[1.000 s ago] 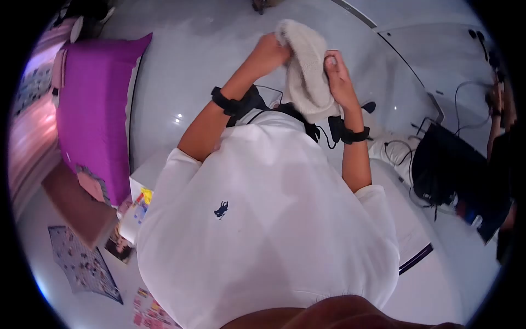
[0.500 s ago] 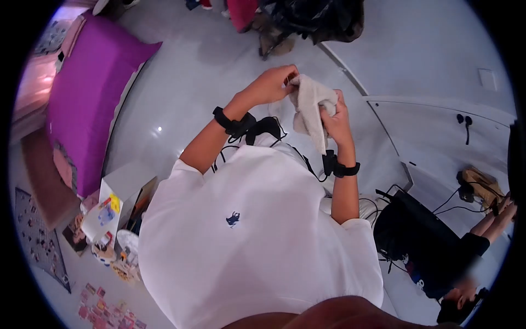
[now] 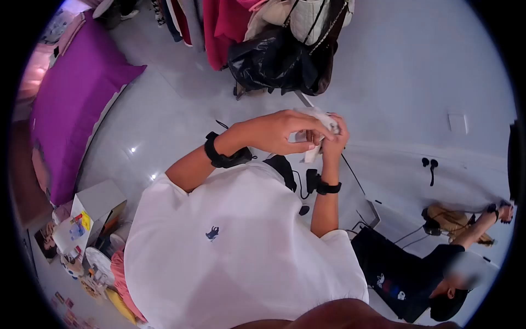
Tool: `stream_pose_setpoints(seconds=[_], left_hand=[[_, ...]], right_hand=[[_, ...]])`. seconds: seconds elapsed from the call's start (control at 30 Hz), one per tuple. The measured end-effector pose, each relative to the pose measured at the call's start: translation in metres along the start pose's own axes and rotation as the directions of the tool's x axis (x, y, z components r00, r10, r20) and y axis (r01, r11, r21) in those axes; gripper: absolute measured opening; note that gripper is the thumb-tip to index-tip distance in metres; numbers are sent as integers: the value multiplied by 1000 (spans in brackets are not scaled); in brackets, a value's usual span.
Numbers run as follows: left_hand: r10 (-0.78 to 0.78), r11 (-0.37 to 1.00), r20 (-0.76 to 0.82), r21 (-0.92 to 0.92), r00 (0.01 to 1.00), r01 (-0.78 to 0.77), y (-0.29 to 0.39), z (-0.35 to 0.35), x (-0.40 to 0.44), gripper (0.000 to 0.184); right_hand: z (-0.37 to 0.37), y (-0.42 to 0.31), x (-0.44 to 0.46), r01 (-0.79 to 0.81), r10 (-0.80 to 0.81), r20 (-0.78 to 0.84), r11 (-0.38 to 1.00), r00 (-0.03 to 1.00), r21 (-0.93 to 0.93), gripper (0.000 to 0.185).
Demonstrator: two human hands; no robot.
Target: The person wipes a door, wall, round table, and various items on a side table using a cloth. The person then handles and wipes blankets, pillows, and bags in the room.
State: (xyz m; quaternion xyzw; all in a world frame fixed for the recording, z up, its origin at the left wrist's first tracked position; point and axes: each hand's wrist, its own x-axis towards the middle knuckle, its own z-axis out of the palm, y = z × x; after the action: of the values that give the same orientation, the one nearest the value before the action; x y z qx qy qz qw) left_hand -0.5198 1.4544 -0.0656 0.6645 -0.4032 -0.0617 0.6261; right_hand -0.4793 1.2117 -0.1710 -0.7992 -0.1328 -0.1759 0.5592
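Note:
A pale beige cloth [image 3: 313, 156] is bunched between my two hands in front of my chest. My left hand [image 3: 287, 131] reaches in from the left with its fingers and thumb curved around the near side of the bundle. Its fingertips meet the cloth beside my right hand [image 3: 337, 136]. That right hand is closed around the cloth's right side, its fingers curled over the top. Parts of the cloth are hidden behind the fingers. Black straps with small boxes sit on both wrists.
Hanging clothes [image 3: 219, 33] and a black bag [image 3: 274, 60] are ahead. A purple-covered bed [image 3: 76, 109] stands at left, with a white cabinet [image 3: 101, 197] below it. On the right are a white wall [image 3: 405, 82] and another person in a dark shirt [image 3: 405, 268].
The cloth, hanging loosely before, is now gathered into a compact bundle. My left hand has moved right, close against my right hand. The view has shifted, showing more hanging clothes.

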Motion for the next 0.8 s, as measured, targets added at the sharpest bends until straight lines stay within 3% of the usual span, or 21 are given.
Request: stream_pose_setpoints(seconds=[0.1, 0.17, 0.2, 0.33, 0.4, 0.5, 0.53, 0.6, 0.63, 0.7, 0.8], left_hand=[[64, 995, -104, 83, 992, -55, -3, -13, 21, 31], [39, 979, -215, 202, 976, 5, -14, -21, 30, 32], [-39, 984, -272, 156, 962, 84, -18, -23, 32, 28], [-31, 947, -458, 270, 889, 172, -45, -37, 47, 23], [-15, 925, -552, 309, 834, 222, -55, -46, 62, 22], [-10, 872, -682, 352, 731, 340, -60, -60, 91, 22], [30, 864, -730, 362, 682, 350, -63, -64, 103, 22], [54, 872, -800, 329, 598, 362, -68, -68, 128, 25], [47, 863, -802, 333, 596, 379, -73, -69, 144, 25], [7, 864, -869, 254, 494, 435, -84, -73, 172, 30], [-1, 840, -868, 269, 497, 472, -115, -80, 196, 39]], right_hand=[[-13, 16, 39, -130, 133, -78, 991, 988, 39, 17], [-22, 26, 67, -231, 252, -74, 948, 965, 219, 15], [-24, 35, 80, -243, 267, -51, 930, 962, 277, 14], [-28, 46, 128, -313, 316, 2, 940, 949, 138, 24], [-27, 57, 154, -162, 176, 62, 969, 982, -185, 35], [-24, 50, 205, -31, 39, 25, 962, 999, -270, 36], [-19, 44, 224, -31, 42, 38, 968, 998, -250, 36], [-7, 27, 261, 232, -234, 16, 951, 972, -204, 32], [-1, 24, 279, 225, -225, 18, 956, 974, -188, 32], [16, 21, 306, 546, -539, 89, 833, 838, -90, 34], [35, 34, 310, 471, -459, 201, 882, 865, -11, 41]])
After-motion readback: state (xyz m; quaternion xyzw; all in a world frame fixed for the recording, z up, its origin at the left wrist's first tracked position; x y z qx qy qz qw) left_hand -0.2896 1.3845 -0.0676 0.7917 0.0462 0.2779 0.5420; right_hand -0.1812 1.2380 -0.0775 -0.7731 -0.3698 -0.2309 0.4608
